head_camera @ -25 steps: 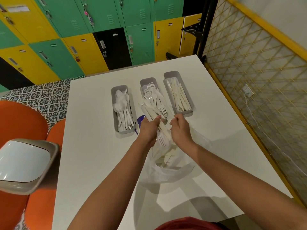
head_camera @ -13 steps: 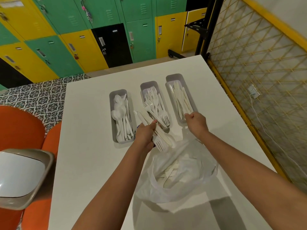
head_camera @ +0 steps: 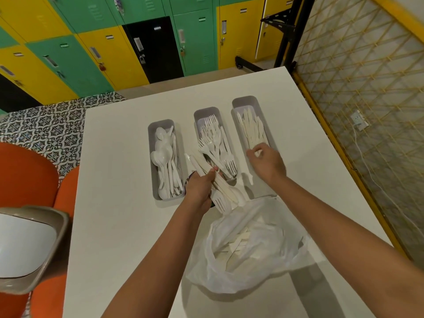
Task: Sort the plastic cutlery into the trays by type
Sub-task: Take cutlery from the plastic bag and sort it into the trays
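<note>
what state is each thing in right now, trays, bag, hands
spoon tray: holds white spoons, quite full
fork tray: holds white forks, some spilling over its near end
knife tray: holds white knives
plastic bag: open on the table, cutlery left inside
left hand: grips a mixed bunch of cutlery
right hand: over the knife tray's near end, fingers curled; whether it holds a knife is unclear

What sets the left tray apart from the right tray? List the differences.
The left tray holds spoons with rounded bowls; the right tray holds flat, pointed knives.
The left tray sits nearer the person; the right tray sits farther back on the table.
No hand is at the left tray; the right hand is over the right tray's near end.
Both are narrow grey trays holding white cutlery.
</note>
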